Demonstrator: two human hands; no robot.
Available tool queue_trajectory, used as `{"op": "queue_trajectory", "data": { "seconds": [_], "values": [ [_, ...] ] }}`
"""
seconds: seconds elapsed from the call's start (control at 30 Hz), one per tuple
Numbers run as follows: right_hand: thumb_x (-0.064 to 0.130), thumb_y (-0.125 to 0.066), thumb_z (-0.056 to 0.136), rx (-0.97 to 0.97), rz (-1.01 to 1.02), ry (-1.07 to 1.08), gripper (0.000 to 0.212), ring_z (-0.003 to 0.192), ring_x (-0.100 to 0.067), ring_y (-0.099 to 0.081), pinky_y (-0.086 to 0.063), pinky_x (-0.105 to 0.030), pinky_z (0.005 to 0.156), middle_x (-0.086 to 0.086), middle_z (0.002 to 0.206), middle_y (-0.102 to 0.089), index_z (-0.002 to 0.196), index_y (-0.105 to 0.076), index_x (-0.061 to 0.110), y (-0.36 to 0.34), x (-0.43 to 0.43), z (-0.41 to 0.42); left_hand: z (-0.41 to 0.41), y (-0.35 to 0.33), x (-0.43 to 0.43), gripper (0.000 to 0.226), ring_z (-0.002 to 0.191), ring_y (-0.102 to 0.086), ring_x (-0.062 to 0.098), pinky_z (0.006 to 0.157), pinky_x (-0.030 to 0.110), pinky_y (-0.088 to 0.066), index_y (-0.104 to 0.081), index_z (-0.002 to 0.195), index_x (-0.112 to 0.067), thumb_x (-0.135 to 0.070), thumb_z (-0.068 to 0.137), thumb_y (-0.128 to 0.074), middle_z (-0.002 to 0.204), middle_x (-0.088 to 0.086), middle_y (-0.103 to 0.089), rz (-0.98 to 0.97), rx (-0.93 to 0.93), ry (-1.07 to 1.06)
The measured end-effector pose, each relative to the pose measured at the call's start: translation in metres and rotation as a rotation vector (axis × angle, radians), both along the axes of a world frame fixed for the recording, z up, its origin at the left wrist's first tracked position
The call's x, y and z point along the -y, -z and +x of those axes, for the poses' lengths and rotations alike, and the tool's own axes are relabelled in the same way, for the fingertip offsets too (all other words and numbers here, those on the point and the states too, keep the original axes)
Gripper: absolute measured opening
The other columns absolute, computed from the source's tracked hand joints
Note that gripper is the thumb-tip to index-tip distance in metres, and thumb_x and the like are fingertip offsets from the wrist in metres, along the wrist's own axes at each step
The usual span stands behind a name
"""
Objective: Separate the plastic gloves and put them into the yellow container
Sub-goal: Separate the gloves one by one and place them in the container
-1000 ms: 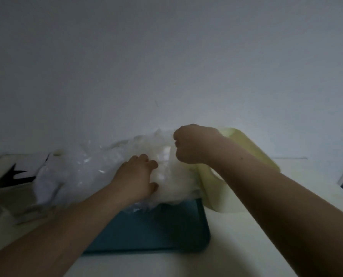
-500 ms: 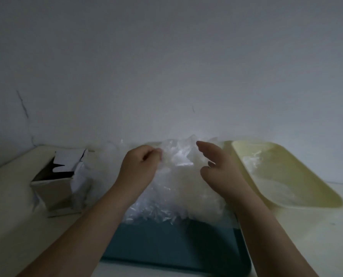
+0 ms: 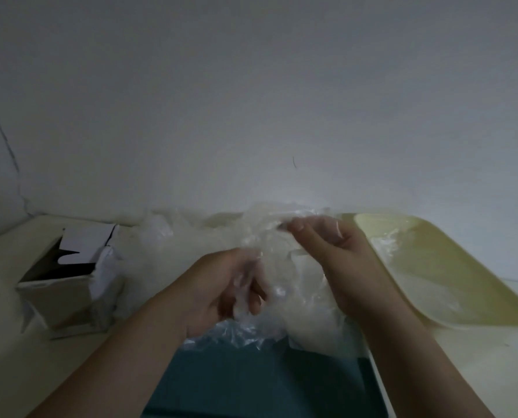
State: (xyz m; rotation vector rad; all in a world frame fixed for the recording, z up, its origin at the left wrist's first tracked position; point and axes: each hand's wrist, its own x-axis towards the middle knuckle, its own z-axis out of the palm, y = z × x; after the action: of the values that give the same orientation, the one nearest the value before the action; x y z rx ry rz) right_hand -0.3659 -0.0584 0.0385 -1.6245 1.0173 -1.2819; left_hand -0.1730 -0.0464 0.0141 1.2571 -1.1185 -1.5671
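A heap of clear plastic gloves lies across the far part of a dark teal tray. My left hand grips crumpled glove film low in the heap, its fingers curled round it. My right hand is higher and to the right, pinching the upper edge of a plastic glove between thumb and fingers. The yellow container stands at the right of the heap and holds some clear plastic at its far end.
An open cardboard box with white flaps stands at the left on the pale table. A grey wall rises right behind everything.
My left hand dropped lower and toward me, now clutching film. My right hand went from open fingers to a pinch on the glove's top edge. The view shifted slightly.
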Motion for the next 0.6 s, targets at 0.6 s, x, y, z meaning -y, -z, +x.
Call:
{"op": "queue_trajectory", "data": {
  "seconds": [0.6],
  "values": [
    [0.039, -0.069, 0.097, -0.371, 0.026, 0.096, 0.025, 0.045, -0.010, -0.050, -0.044, -0.025, 0.054, -0.001, 0.052, -0.060, 0.086, -0.077, 0.018, -0.004, -0.003, -0.017, 0.010, 0.014, -0.004, 0.014, 0.065, -0.072, 0.018, 0.061, 0.031, -0.057, -0.073, 0.103, -0.020, -0.024, 0.105, -0.061, 0.095, -0.003, -0.077, -0.503, 0.295, -0.265]
  ]
}}
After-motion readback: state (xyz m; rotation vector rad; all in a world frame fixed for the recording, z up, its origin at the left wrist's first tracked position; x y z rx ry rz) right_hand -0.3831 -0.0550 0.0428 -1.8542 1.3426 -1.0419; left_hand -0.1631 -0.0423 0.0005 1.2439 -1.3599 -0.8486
